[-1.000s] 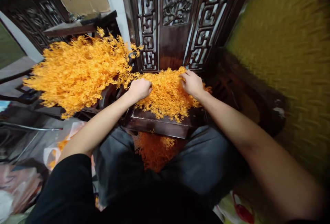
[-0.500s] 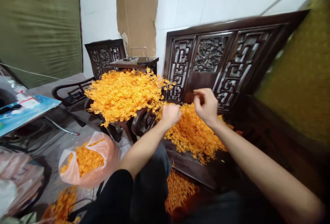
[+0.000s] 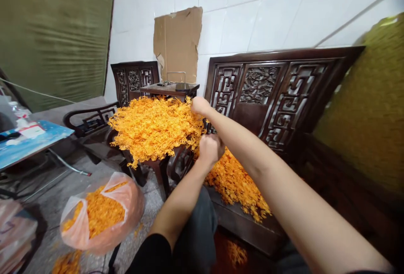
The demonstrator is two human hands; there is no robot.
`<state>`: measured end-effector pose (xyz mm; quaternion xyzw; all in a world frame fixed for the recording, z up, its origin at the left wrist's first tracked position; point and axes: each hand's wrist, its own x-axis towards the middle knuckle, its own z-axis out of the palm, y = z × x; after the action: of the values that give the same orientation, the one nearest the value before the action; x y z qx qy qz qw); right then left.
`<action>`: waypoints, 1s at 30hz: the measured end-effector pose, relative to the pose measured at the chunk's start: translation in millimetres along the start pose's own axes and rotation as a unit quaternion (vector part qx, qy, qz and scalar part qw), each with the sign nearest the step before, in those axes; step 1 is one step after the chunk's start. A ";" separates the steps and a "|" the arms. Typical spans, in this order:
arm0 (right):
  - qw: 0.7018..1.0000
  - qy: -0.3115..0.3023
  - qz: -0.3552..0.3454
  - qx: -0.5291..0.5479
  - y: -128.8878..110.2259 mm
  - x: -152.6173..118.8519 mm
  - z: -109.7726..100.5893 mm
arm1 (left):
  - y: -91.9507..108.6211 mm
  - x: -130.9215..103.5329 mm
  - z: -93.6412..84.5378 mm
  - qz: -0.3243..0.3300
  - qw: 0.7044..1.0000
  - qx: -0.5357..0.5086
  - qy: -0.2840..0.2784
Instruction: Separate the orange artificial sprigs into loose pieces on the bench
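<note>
My left hand (image 3: 210,150) is closed, its fingers curled over the near edge of the lower heap of orange branching pieces (image 3: 236,185) on the wooden bench seat. Whatever it grips is hidden by the fingers. Above and slightly left of it, my right hand (image 3: 200,105) is also closed, at the right edge of the upper heap of orange branching pieces (image 3: 154,126). My right forearm crosses over the bench and covers part of the lower heap. What the right fingers hold, if anything, cannot be made out.
A pinkish plastic bag (image 3: 132,215) of orange pieces stands on the floor at left. Behind are a carved dark bench back (image 3: 255,105), a small side table (image 3: 170,88) and a cardboard sheet (image 3: 179,42). A blue-topped table (image 3: 47,135) is at far left.
My right hand has moved left from above the lower heap to the upper heap's edge. My left hand stays closed near the same place. The view has tilted upward.
</note>
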<state>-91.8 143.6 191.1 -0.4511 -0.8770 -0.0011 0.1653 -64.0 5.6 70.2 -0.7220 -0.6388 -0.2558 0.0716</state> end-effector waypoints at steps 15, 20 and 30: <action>0.942 0.331 0.031 -0.049 103.2 -128.5 -124.1 | -84.9 23.2 -18.6 -0.257 0.947 0.149 0.127; 0.835 0.549 0.029 -0.020 149.2 -193.1 -140.2 | -86.4 26.3 -17.7 -0.263 0.947 0.150 0.108; 0.812 0.575 -0.011 0.099 162.2 -268.8 -27.3 | -31.3 9.4 -28.0 -0.112 0.960 -0.102 0.237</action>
<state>189.2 23.1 114.9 -0.3397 -0.6224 -0.1755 0.6830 -101.3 7.3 91.7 -0.5681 -0.6507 -0.4899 0.1178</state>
